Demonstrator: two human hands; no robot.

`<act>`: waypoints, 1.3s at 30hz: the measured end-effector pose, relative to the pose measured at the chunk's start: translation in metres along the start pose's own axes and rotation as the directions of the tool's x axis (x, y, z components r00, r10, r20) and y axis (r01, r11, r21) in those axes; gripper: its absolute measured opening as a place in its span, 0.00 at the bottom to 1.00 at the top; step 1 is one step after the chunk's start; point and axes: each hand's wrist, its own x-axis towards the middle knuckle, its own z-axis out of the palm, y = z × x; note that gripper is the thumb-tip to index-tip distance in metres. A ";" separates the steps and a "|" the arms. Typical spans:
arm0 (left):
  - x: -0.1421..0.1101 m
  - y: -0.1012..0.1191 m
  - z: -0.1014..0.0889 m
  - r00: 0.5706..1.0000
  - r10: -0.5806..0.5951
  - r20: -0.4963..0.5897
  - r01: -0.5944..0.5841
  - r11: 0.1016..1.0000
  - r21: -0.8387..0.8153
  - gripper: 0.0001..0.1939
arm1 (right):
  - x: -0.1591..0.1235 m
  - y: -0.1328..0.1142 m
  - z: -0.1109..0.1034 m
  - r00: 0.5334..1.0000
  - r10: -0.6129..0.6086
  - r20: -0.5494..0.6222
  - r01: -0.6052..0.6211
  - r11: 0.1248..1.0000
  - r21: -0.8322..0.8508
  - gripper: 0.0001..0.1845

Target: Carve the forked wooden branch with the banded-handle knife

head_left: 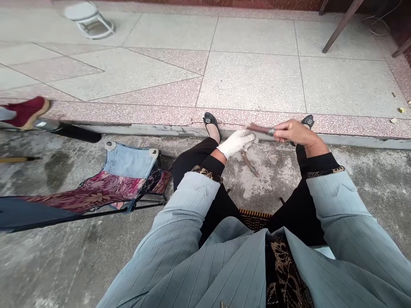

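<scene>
My left hand, in a white knitted glove, is closed around a thin, crooked brown stick. The stick's lower end slants down over the concrete; its upper part is hidden by the glove. My bare right hand grips a reddish-brown, bar-like tool with a silvery coil close to the fingers. Its far end points left, just above the gloved fingers, and is blurred. Whether the tool touches the stick I cannot tell.
A low tiled step runs across in front, under my shoes. To the left stand a folding fabric chair, a black cylinder with a silver end and another person's red shoe. A white stool is farther back.
</scene>
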 end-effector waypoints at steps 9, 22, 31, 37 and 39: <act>-0.005 -0.007 0.027 0.965 -0.203 0.166 0.185 0.975 0.120 0.12 | 0.009 0.022 -0.012 0.833 0.205 -0.513 -0.334 0.927 -0.173 0.22; -0.006 0.011 0.010 0.997 -0.080 0.010 0.075 0.961 0.265 0.14 | 0.011 0.010 0.021 0.711 0.350 0.610 -0.191 0.931 -0.311 0.28; -0.003 -0.011 0.025 0.970 -0.109 0.216 0.114 0.993 -0.008 0.26 | 0.014 0.020 0.002 0.872 0.142 -0.469 0.006 0.954 0.300 0.36; -0.008 0.003 0.030 0.951 -0.137 0.277 0.111 0.988 0.107 0.27 | 0.024 0.031 0.000 0.835 0.207 -0.510 -0.424 0.833 -0.355 0.21; -0.010 0.010 0.024 0.961 -0.144 0.238 0.113 0.984 0.140 0.24 | 0.023 0.028 0.002 0.884 0.298 -0.360 -0.456 0.716 -0.528 0.16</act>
